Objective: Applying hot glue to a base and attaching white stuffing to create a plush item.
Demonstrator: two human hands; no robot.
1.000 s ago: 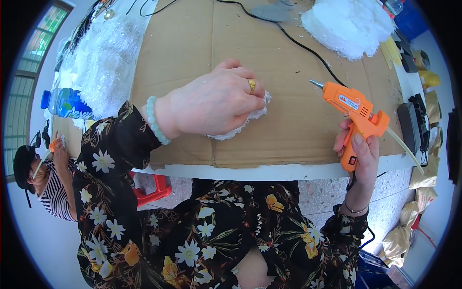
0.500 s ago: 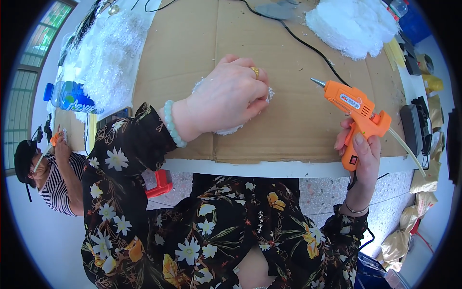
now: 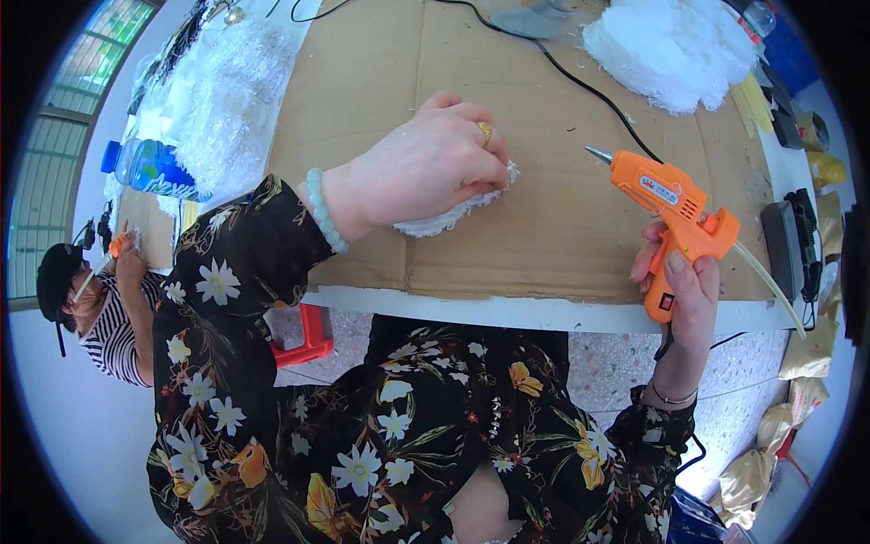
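My left hand point(image 3: 435, 168) is over a small white fluffy piece point(image 3: 442, 221) on the brown cardboard point(image 3: 353, 118). Its fingers are curled and pinched together at the piece's right side; the fingertips are partly hidden by the hand, which also covers much of the piece. At the right, my right hand point(image 3: 686, 290) is wrapped round the handle of an orange hot glue gun point(image 3: 671, 195). The gun's metal nozzle points up and left, apart from the white piece. A pale glue stick point(image 3: 770, 286) sticks out of its back end.
White fluffy material point(image 3: 671, 50) lies at the far right, and stringy white material point(image 3: 231, 100) at the left beside a blue-capped bottle point(image 3: 149, 168). A black cable point(image 3: 589, 86) crosses the cardboard. A black device point(image 3: 790, 240) lies at the right edge. Another person point(image 3: 113, 313) sits at the left.
My left hand has lifted and turned slightly, so more of the white piece's lower edge shows. The glue gun stays in my right hand, almost still. The whole view has shifted slightly.
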